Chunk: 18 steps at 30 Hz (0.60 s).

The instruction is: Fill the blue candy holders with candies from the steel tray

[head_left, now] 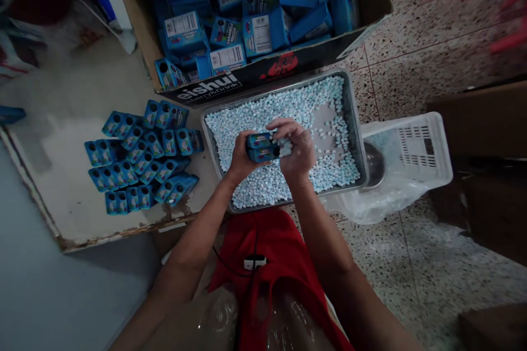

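Two small blue candy boxes (260, 147) lie side by side in my left hand (240, 156), whose fingers wrap round their left end. Close against their right end is my right hand (300, 151), cupped around a small heap of pale blue and white candies (285, 146). Its fingers curl over toward the boxes. Both hands are above a metal tray (359, 137) spread with the same candies, and a patch of bare tray bottom shows on its right side. The boxes' openings at the right end are partly hidden by the fingers and candies.
Several blue boxes with round holes (140, 153) stand in rows on the worn table (61, 175) at left. Behind the tray, a cardboard carton (255, 63) holds many larger blue packs. To the right are a white plastic crate (440, 148) and a clear bag (370, 203).
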{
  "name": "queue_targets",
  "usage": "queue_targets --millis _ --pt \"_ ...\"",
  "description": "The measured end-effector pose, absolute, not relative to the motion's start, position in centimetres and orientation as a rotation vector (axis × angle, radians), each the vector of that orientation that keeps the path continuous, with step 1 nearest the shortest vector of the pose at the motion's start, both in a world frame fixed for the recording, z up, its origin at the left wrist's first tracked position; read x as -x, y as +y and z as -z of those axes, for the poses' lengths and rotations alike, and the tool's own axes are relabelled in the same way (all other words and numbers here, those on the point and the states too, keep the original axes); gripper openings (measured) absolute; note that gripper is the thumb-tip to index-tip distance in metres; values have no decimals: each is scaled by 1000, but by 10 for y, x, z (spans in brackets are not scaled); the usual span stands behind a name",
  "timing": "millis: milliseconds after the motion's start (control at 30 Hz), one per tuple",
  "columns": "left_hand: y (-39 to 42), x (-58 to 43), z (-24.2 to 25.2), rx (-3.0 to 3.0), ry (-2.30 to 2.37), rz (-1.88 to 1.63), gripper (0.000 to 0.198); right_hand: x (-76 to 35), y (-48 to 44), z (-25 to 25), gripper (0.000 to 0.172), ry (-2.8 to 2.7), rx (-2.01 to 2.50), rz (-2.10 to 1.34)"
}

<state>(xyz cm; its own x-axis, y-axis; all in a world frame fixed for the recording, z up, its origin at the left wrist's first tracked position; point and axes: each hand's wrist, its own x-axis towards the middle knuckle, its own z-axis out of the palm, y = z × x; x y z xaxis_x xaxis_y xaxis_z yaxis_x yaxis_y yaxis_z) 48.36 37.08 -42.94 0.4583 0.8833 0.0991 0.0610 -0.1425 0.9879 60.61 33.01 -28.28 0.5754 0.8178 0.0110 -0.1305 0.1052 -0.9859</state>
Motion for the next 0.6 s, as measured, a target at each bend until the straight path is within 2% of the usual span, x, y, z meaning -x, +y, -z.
queue_targets --millis 133,300,467,600 --pt "373 -480 433 -1531 858 -904 94 -597 321 285 54 -848 1322 -800" --pt "386 -452 446 -1475 837 -895 100 -637 303 298 39 -905 1450 -795" --pt "403 -423 467 -1326 835 -864 112 -736 321 360 43 -885 1828 -456" --pt "404 -435 476 -1272 761 -769 126 -760 351 401 34 -978 1903 -356"
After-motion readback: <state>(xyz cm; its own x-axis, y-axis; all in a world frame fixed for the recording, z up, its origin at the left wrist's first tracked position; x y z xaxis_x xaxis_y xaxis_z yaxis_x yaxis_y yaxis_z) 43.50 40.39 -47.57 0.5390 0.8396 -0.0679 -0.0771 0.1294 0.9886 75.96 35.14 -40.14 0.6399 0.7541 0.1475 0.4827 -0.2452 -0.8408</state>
